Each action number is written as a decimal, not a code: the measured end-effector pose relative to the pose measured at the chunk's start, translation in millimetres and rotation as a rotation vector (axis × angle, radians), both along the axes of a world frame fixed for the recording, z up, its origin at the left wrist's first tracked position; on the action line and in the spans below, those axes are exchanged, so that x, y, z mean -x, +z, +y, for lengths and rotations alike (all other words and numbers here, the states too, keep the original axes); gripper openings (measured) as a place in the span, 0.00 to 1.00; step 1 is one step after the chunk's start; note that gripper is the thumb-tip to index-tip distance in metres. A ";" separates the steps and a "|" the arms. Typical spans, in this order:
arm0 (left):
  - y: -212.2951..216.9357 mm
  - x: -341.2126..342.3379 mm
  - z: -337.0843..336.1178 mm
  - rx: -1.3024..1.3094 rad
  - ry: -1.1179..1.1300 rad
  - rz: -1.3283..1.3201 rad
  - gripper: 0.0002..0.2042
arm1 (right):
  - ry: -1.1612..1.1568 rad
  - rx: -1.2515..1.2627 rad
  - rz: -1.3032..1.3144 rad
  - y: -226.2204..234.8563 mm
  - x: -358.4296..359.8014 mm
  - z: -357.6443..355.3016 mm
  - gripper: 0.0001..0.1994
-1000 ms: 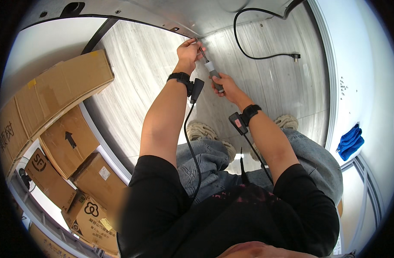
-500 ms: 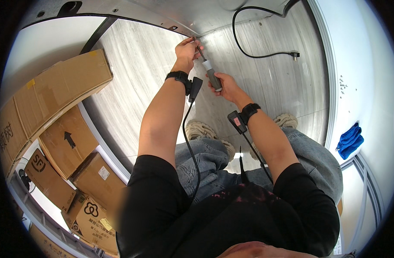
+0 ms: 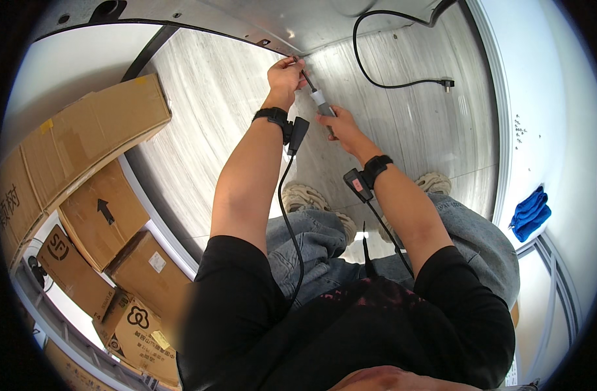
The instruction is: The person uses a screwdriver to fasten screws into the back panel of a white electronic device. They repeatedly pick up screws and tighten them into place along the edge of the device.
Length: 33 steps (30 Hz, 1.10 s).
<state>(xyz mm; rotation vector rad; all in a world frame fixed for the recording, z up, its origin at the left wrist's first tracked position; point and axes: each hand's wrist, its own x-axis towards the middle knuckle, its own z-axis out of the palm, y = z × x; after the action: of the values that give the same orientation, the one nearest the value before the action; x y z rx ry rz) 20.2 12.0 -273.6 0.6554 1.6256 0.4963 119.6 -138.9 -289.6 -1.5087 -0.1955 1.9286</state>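
A screwdriver (image 3: 321, 103) with a grey and white handle and a dark shaft slants up and left toward the lower edge of a metal panel (image 3: 246, 29). My right hand (image 3: 343, 129) is wrapped round its handle. At the shaft's far end, my left hand (image 3: 285, 77) pinches with thumb and forefinger close to the panel's corner. What sits between those fingertips, the tip or a small part at it, is too small to make out. The tip itself is partly hidden by the fingers.
A black cable with a plug (image 3: 447, 84) lies on the pale wood-look floor (image 3: 416, 124). Cardboard boxes (image 3: 103, 208) are stacked at left. A blue cloth (image 3: 530, 214) and several small screws (image 3: 520, 130) rest on the white surface at right. Cords run from both wrist straps.
My right hand has shifted its grip on the screwdriver handle, the fingers now covering more of its end. My left hand has moved very slightly right.
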 end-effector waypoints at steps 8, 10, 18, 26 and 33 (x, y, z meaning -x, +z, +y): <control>-0.6 1.0 1.8 -0.006 -0.029 0.014 0.06 | -0.177 0.034 0.286 0.3 6.2 0.1 0.11; -0.3 2.1 1.4 -0.021 -0.044 -0.001 0.06 | -0.116 0.012 0.157 4.2 10.8 1.4 0.13; -4.4 2.2 2.5 -0.030 -0.071 0.062 0.10 | 0.091 -0.029 0.003 26.2 10.9 9.2 0.19; -7.4 3.9 4.2 -0.034 -0.109 0.103 0.13 | -0.231 0.095 0.358 -9.3 11.7 -1.9 0.20; -11.4 5.0 4.4 -0.042 -0.127 0.112 0.14 | 0.064 -0.074 -0.068 -2.4 12.1 1.1 0.19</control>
<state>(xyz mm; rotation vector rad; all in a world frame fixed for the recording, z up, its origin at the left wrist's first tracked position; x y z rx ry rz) 15.1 16.4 -285.0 0.8246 1.6693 0.4075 107.5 -137.8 -292.0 -1.5366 -0.3456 1.8998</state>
